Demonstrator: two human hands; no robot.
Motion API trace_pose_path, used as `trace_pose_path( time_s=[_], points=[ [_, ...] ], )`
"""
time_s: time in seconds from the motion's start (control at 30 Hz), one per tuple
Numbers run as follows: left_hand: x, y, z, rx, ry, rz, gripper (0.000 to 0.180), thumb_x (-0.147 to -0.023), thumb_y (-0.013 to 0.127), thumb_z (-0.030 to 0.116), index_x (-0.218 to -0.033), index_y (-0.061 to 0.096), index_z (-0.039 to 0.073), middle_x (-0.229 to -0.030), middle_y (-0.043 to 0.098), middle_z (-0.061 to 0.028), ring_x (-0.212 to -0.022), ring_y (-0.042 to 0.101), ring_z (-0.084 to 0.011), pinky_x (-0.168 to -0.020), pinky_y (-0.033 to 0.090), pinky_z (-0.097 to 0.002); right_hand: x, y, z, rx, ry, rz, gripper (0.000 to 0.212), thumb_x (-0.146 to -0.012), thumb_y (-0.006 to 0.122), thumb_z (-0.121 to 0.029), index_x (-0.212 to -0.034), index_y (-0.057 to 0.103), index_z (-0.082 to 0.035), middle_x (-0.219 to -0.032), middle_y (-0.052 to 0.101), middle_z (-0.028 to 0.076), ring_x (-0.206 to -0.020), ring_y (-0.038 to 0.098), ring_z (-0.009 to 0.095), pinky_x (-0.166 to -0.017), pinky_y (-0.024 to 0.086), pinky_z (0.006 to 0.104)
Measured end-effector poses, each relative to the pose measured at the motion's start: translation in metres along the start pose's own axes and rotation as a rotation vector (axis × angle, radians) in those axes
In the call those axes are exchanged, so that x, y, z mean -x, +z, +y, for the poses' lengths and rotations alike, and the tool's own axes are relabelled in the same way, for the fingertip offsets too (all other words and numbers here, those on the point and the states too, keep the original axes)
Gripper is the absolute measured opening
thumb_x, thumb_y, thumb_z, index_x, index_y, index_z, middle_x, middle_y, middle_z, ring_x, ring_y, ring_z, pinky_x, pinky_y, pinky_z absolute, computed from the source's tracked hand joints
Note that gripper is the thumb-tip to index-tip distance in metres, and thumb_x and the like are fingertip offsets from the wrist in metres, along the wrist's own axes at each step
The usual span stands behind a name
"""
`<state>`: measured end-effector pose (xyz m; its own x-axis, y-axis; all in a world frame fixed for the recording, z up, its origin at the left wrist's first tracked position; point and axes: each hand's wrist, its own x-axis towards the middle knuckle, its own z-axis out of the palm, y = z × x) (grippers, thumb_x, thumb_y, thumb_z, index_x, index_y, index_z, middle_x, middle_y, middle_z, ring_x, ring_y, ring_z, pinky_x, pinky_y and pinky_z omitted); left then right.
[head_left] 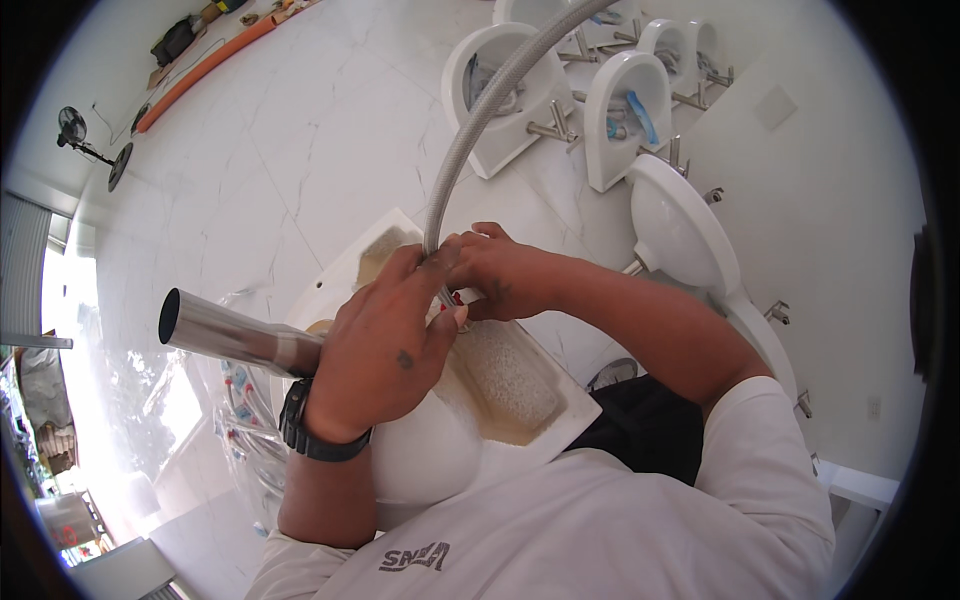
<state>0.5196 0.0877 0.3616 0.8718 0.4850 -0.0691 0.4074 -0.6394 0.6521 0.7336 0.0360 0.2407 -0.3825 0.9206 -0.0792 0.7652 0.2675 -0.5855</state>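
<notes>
An upturned white washbasin [430, 460] lies against my body, its rough hollow underside showing. A grey braided hose [468, 135] rises from it and curves out past the top of the picture. My left hand [390, 335], with a black watch on the wrist, has its fingers closed round the hose's lower end. From the other side, my right hand [505, 275] curls its fingers at the same end. Something small and red shows between the hands; the hose's fitting is mostly hidden. A shiny metal drain pipe [235, 335] sticks out of the basin beside my left hand.
Several white basins with taps, such as this one [625, 120], stand along the right wall. Plastic-wrapped hoses [250, 420] lie left of my basin. Farther off are a black fan [90, 145] and an orange tube [205, 75] on the marble-patterned floor [270, 160].
</notes>
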Motion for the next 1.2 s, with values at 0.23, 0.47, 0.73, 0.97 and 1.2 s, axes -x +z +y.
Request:
trace_pose_path(
  time_s=[0.23,0.47,0.73,0.97,1.2],
  points=[
    [0.001,0.001,-0.002,0.012,0.033,0.033,0.061,-0.096,0.071,0.006,-0.154,0.051,0.003,-0.134,0.062,-0.0203,-0.108,0.069,-0.0344,-0.095,0.056,-0.043,0.006,0.018,-0.005,-0.006,0.06,0.086,0.025,-0.088,0.082,-0.028,-0.099,0.07,-0.01,-0.121,0.063,0.008,-0.138,0.05,0.03,-0.125,0.028,0.0577],
    [0.001,0.001,0.0,0.004,0.046,0.033,0.055,-0.099,0.069,0.01,-0.151,0.054,0.003,-0.132,0.064,-0.0188,-0.107,0.069,-0.0339,-0.094,0.056,-0.0427,0.02,0.031,-0.021,-0.088,0.13,0.299,0.027,-0.086,0.083,-0.029,-0.101,0.073,-0.008,-0.131,0.058,0.01,-0.139,0.049,0.03,-0.118,0.035,0.0479],
    [0.002,0.003,-0.007,0.032,0.098,0.064,0.056,-0.098,0.069,0.009,-0.152,0.054,0.004,-0.131,0.064,-0.0184,-0.107,0.069,-0.0327,-0.093,0.057,-0.0427,0.018,0.018,-0.035,0.231,0.179,0.23,0.029,-0.087,0.082,-0.038,-0.092,0.077,-0.01,-0.108,0.062,0.007,-0.117,0.057,0.024,-0.1,0.042,0.0422],
    [0.001,0.007,-0.011,0.01,0.115,0.093,0.056,-0.098,0.07,0.01,-0.152,0.055,0.005,-0.131,0.064,-0.0174,-0.104,0.068,-0.0322,-0.092,0.057,-0.0418,0.009,0.008,-0.044,0.174,0.35,0.029,0.033,-0.092,0.073,-0.044,-0.089,0.078,-0.012,-0.092,0.069,0.008,-0.091,0.068,0.027,-0.089,0.047,0.0438],
    [0.003,0.008,-0.011,0.017,0.092,0.095,0.055,-0.098,0.069,0.013,-0.151,0.056,0.006,-0.126,0.065,-0.0156,-0.103,0.069,-0.0327,-0.09,0.057,-0.0428,0.005,0.016,-0.041,0.393,0.168,0.201,0.035,-0.093,0.066,-0.045,-0.079,0.076,-0.014,-0.084,0.071,0.01,-0.076,0.07,0.027,-0.076,0.047,0.0412]
  ],
)
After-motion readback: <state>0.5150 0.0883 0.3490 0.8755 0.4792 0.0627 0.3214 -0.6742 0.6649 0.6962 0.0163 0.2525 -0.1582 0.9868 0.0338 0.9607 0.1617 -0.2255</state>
